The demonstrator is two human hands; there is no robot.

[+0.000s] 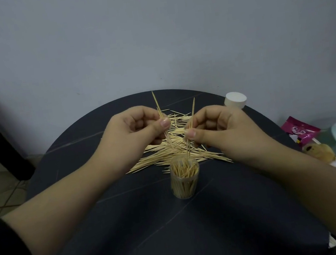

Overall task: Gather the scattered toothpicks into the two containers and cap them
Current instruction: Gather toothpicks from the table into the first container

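Plainly, both hands are loaded. The right hand pinches a few toothpicks between thumb and fingertips, held nearly upright, with their lower tips just above the far rim of the open container. The left hand pinches its own small bunch the same way, tilted a little, with its lower ends over the loose pile and short of the container.

The container stands upright on the dark table, nearer the person than both hands and already well stocked. The right hand is the closer one, and its sticks line up with the opening, so it looks set to drop first. The pile lies spread across the table just behind the container. A white cap sits at the far right edge, well apart. No second container is in view.
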